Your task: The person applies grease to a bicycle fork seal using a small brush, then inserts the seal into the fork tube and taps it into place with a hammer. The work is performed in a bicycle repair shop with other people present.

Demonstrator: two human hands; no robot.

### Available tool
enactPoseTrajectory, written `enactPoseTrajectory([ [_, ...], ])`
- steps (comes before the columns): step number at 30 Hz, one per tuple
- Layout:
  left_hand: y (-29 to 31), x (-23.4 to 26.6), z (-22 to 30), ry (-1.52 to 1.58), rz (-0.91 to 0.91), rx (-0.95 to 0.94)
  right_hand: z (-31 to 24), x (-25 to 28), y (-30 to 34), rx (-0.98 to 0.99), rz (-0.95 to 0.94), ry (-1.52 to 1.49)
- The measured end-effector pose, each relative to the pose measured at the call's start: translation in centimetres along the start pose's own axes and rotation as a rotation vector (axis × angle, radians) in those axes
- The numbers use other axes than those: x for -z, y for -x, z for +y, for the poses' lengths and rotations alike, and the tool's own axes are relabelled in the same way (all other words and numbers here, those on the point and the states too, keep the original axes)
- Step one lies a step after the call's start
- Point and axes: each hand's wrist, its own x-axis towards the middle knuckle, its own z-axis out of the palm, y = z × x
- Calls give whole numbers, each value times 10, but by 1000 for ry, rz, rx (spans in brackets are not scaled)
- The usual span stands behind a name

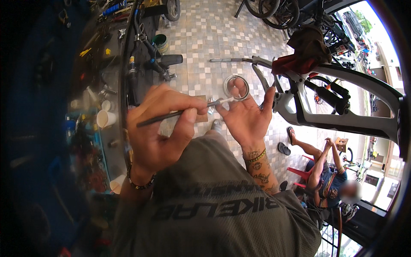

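My left hand [165,122] is closed in a pinch around a slim dark-handled brush [165,117]. Its pale tip points right and meets the lower edge of a round, shiny metal ring [225,87]. The ring rests on the fingers of my right hand [248,120], which has its palm turned up; two fingertips show through the opening. I cannot tell whether the brush tip presses on the metal or just overlaps it in view. Behind the left fingers is a small piece of brown cardboard [200,116], partly hidden.
At the right, a grey and black bike frame [364,122] hangs close to my right hand, with a dark red cloth [295,62] over it. A cluttered workbench [115,77] holding tools and white cups [105,118] lies left. A seated person [327,180] is at lower right.
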Motion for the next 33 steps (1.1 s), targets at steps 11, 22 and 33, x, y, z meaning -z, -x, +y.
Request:
enactPoseTrajectory([
  [11, 4, 3, -6, 199, 174, 245, 1, 3, 5, 115, -134, 188],
  [22, 4, 4, -6, -48, 44, -27, -4, 3, 7, 124, -156, 277],
  [33, 3, 2, -6, -91, 35, -73, -5, 4, 5, 131, -118, 285],
])
